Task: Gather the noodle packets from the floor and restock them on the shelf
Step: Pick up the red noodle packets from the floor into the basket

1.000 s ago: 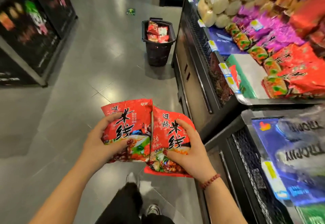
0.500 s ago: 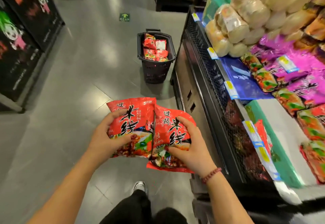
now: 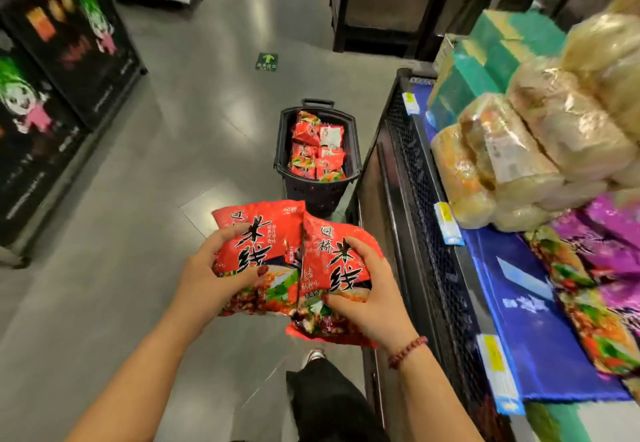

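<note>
At six o'clock, low in the aisle, we see the left hand point(image 3: 211, 275) curling its fingers over one glossy red plastic noodle packet point(image 3: 263, 233), and the right hand point(image 3: 374, 303) gripping a second red noodle packet point(image 3: 332, 254), their edges overlapping. At twelve o'clock from them, a black plastic basket point(image 3: 311, 195) holding more red packets point(image 3: 317, 154) stands on the grey tiled floor point(image 3: 173, 164). At three o'clock runs the black mesh-fronted shelf point(image 3: 415, 199), stacked with pale bagged goods point(image 3: 519, 150).

The left packet point(image 3: 266, 233), in the left hand point(image 3: 207, 275), overlaps edges with the right packet point(image 3: 332, 247), in the right hand point(image 3: 374, 296). Ahead on the floor point(image 3: 173, 164), a basket point(image 3: 311, 195) holding more noodle packets point(image 3: 317, 150) stands just left of the shelf point(image 3: 408, 181).
</note>
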